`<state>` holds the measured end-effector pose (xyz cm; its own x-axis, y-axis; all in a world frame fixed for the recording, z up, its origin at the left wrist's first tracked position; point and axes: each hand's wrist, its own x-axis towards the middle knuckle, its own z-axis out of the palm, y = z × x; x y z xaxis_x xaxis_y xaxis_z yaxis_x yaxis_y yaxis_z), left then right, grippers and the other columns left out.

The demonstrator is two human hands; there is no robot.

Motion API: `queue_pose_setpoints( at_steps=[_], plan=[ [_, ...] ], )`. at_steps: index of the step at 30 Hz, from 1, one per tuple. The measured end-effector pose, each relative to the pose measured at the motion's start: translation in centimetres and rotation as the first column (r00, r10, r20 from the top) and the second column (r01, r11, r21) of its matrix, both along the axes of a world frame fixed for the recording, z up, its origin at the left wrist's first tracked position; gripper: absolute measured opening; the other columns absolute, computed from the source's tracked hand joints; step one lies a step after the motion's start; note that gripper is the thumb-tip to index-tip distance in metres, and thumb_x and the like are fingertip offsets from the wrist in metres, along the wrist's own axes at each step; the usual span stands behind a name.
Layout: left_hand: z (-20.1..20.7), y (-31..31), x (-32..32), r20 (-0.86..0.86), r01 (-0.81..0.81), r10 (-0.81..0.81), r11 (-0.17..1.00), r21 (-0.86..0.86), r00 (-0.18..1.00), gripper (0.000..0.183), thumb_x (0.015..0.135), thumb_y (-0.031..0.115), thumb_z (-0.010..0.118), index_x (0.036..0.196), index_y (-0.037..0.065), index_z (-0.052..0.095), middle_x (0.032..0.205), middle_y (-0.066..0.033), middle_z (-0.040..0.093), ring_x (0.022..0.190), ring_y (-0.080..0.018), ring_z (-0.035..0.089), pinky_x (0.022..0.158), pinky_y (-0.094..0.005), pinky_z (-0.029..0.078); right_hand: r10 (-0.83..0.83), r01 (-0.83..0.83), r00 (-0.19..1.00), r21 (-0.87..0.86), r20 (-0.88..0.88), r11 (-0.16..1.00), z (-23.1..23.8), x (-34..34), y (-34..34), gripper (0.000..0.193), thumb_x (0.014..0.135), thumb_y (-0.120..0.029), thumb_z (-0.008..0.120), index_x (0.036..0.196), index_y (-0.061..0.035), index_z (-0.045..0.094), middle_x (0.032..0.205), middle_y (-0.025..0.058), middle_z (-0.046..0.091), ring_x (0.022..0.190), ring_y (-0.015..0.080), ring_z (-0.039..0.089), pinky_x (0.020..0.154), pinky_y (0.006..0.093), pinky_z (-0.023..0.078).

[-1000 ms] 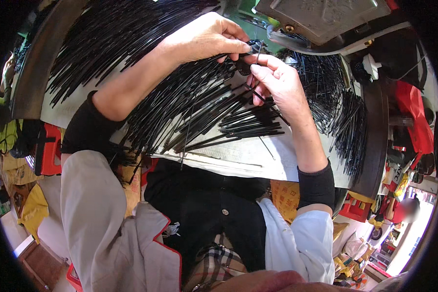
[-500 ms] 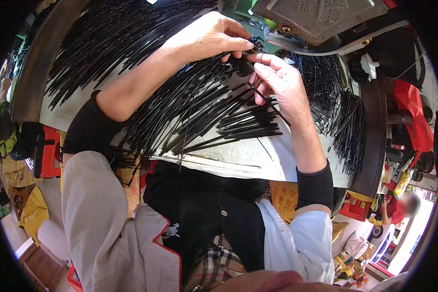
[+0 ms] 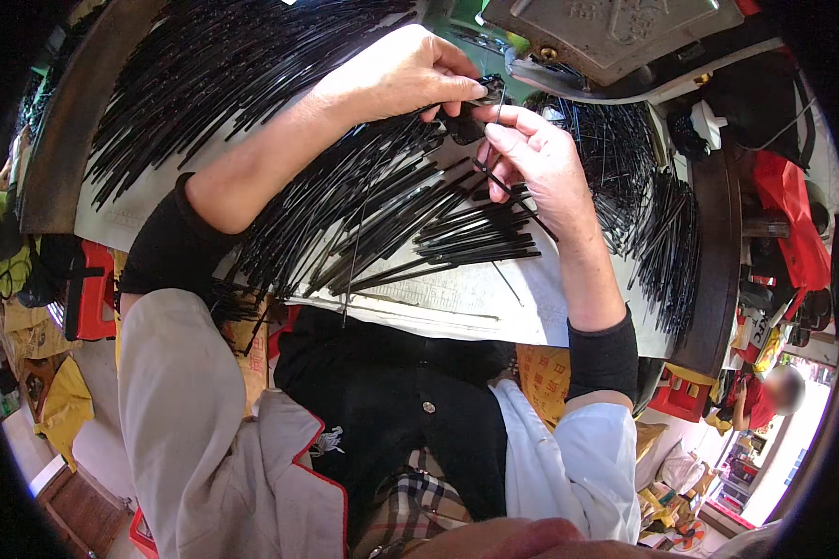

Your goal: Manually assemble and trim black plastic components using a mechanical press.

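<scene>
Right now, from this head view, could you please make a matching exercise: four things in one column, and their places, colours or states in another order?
Things
1. Left hand
2. Right hand
3. Thin black rods
4. Metal plate

Places, colours or states
A. Grey, at the upper right of the view
B. Has a single black rod at its fingers
C. Spread over the pale tabletop
D. Has fingertips at a small dark piece

Right pairs: 1-D, 2-B, 3-C, 4-A

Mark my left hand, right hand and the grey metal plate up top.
Left hand (image 3: 419, 74): head view, middle of the hand.
Right hand (image 3: 541, 160): head view, middle of the hand.
Grey metal plate (image 3: 601, 37): head view, its flat face.
</scene>
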<state>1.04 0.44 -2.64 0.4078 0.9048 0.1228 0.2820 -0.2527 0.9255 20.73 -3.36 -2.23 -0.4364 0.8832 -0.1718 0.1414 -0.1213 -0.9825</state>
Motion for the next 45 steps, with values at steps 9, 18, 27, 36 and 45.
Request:
queue_pose_setpoints(
  at_steps=[9, 18, 27, 36, 45],
  plan=[
    [1.0, -0.5, 0.0, 0.092, 0.04, -0.012, 0.949, -0.312, 0.996, 0.029, 0.082, 0.027, 0.063, 0.091, 0.0, 0.065, 0.054, -0.0008, 0.053, 0.038, -0.0021, 0.042, 0.035, -0.0142, 0.03, 0.019, -0.028, 0.996, -0.108, -0.089, 0.994, 0.0, 0.2, 0.1, 0.029, 0.089, -0.017, 0.051, 0.11, 0.0027, 0.053, 0.073, 0.007, 0.059, 0.048, 0.0078, 0.053, 0.044, 0.0175, 0.041],
    [1.0, -0.9, 0.1, 0.027, 0.055, -0.051, 0.983, -0.177, 0.998, 0.03, 0.084, 0.028, 0.061, 0.091, -0.002, 0.064, 0.058, -0.0037, 0.057, 0.039, -0.0041, 0.046, 0.037, -0.0171, 0.035, 0.314, -0.319, 0.948, -0.169, -0.059, 0.932, 1.4, -0.5, -1.4, 0.025, 0.089, -0.017, 0.052, 0.104, 0.0023, 0.057, 0.059, 0.0015, 0.055, 0.039, 0.0041, 0.042, 0.038, 0.0157, 0.033],
    [1.4, -1.2, -0.5, -0.254, 0.179, -0.205, 0.976, -0.123, 0.945, 0.025, 0.084, 0.026, 0.06, 0.077, 0.002, 0.062, 0.063, -0.0017, 0.06, 0.045, -0.0052, 0.053, 0.039, -0.0172, 0.038, -0.025, 0.015, 0.996, -0.111, -0.089, 0.994, -0.1, 1.1, 0.8, 0.029, 0.083, -0.017, 0.061, 0.105, 0.0011, 0.054, 0.069, 0.0032, 0.057, 0.053, 0.0062, 0.051, 0.046, 0.0175, 0.042],
    [1.4, -1.1, -0.6, 0.028, 0.269, -0.274, 0.916, -0.297, 0.961, 0.029, 0.082, 0.027, 0.064, 0.078, -0.001, 0.064, 0.055, -0.0015, 0.055, 0.04, -0.0041, 0.046, 0.037, -0.0171, 0.034, -0.092, 0.02, 0.926, -0.195, -0.367, 0.981, -0.7, 2.1, 1.6, 0.025, 0.086, -0.019, 0.058, 0.104, -0.0016, 0.055, 0.082, 0.013, 0.064, 0.064, 0.0143, 0.063, 0.055, 0.023, 0.052],
    [1.2, 0.3, -1.8, -0.089, 0.064, -0.08, 0.984, -0.168, 0.993, 0.032, 0.086, 0.033, 0.058, 0.088, 0.001, 0.064, 0.056, -0.0016, 0.056, 0.038, -0.0011, 0.045, 0.034, -0.014, 0.031, -0.278, 0.258, 0.885, -0.104, -0.373, 0.96, -0.6, 2.9, 2.0, 0.022, 0.088, -0.017, 0.055, 0.1, 0.0014, 0.056, 0.084, 0.0153, 0.063, 0.065, 0.0153, 0.062, 0.057, 0.0257, 0.054]
  ],
)
